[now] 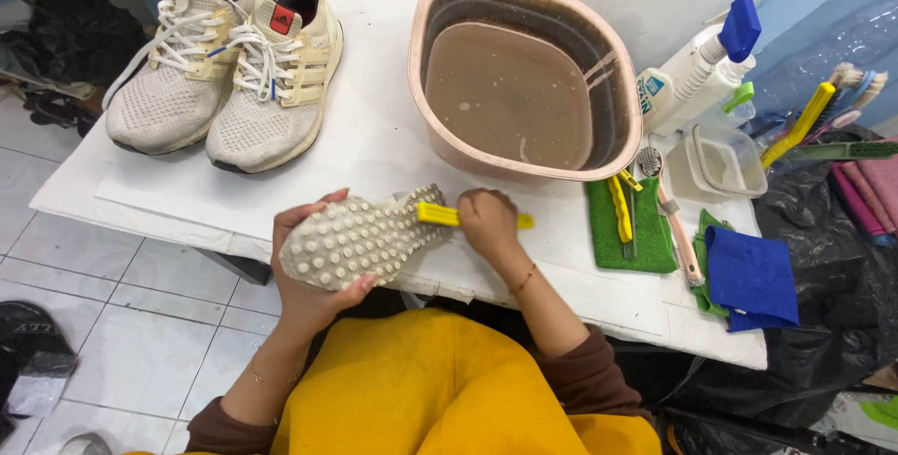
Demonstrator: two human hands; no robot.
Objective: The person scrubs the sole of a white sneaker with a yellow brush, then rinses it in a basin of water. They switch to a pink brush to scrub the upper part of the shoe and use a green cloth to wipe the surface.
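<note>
While left grip [313,273] cups the shoe sole [360,235], right grip [486,221] presses a yellow brush [440,215].

My left hand [309,273] is raised in front of my body, palm up, fingers spread wide and curled in a cupping grip. My right hand [486,221] sits just beside it, knuckles up, fingers closed in a tight grip. Both forearms angle inward from brown sleeves, wrists wearing thin bracelets.
</note>
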